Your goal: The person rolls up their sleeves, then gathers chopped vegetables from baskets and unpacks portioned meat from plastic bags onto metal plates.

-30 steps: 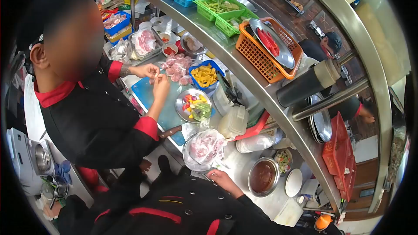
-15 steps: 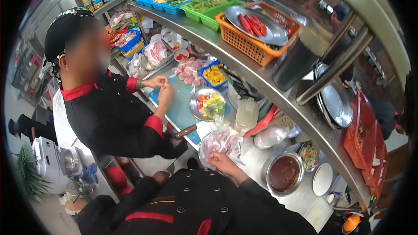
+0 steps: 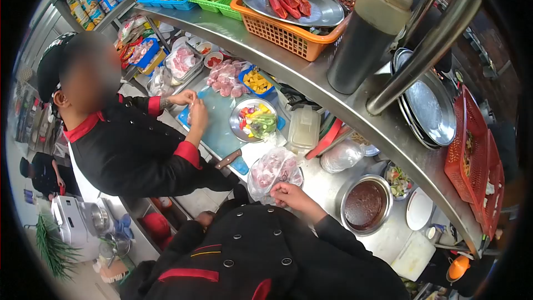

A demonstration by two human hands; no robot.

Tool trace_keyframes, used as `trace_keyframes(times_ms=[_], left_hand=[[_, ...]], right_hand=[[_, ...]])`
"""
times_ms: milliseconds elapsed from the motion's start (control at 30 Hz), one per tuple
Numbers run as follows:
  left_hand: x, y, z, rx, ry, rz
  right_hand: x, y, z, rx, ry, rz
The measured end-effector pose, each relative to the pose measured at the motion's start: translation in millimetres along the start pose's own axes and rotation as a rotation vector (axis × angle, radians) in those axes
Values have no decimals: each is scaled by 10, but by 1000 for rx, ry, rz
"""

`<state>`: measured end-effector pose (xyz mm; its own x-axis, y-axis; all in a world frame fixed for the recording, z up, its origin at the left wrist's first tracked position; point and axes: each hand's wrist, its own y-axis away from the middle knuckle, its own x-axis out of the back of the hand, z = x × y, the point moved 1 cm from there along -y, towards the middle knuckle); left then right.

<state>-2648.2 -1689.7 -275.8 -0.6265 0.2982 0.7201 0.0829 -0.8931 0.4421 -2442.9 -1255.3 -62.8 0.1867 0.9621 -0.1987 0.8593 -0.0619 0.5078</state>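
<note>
My right hand [image 3: 295, 196] is closed, its fingers pinching the near edge of a clear plastic bag [image 3: 275, 168] with pink raw meat inside. The bag sits in and above a round metal bowl [image 3: 299, 181] at the counter's near edge. My left hand [image 3: 205, 218] hangs low beside my body, dark and partly hidden, so its fingers cannot be made out. Just beyond the bag lie a knife with a brown handle [image 3: 228, 159] and a metal plate of cut peppers [image 3: 239, 133].
A co-worker [image 3: 133, 150] stands at left, both hands together above the blue cutting board [image 3: 217, 112]. To the right are a pot of brown sauce [image 3: 365, 204] and a white plate [image 3: 419, 209]. A steel shelf [image 3: 222, 36] with baskets overhangs the counter.
The view has shifted slightly. The meat bag now looks bunched up and higher over the bowl, with my right hand at its edge. The co-worker's hands stay together.
</note>
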Motion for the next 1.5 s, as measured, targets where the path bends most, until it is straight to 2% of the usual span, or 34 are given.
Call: trace_keyframes(times_ms=[33,67,100,133,267,333,367,567,667,800,900,1067,1200,1367,1500], left_hand=[[106,-91,15,0,-12,2],[174,-152,44,157,202,-29],[290,-212,123,321,411,-27],[348,-271,108,650,829,-48],[611,-419,13,605,911,-14],[777,-453,21,751,1137,-6],[817,-473,-16,740,1147,-11],[727,-451,-648,670,1188,-155],[881,-494,-842,767,1312,-324],[1154,-1015,-1100,579,1191,-262],[1559,-1408,-1053,456,1105,-165],[1741,-1584,-993,320,966,-13],[1242,-1061,-1108,299,739,27],[655,171,-1162,357,483,-94],[588,766,-1225,287,265,-142]], right_hand=[[15,-5,-20,-21,-29,31],[19,4,-43,-27,-29,37],[20,9,-77,-13,-9,74],[21,-18,-124,5,16,107],[-110,-107,-250,-24,147,154],[-186,-180,-268,-56,184,138],[-221,-227,-286,-82,208,123],[-600,-458,-425,-138,131,225],[-838,-545,-607,-138,175,250],[-1036,-711,-606,-110,148,244],[-1089,-807,-583,-120,134,223],[-1007,-888,-512,-130,73,155],[-823,-964,-318,-110,-85,103],[-722,-1100,-371,-49,-80,-20],[-816,-1179,-364,19,-113,-62]])
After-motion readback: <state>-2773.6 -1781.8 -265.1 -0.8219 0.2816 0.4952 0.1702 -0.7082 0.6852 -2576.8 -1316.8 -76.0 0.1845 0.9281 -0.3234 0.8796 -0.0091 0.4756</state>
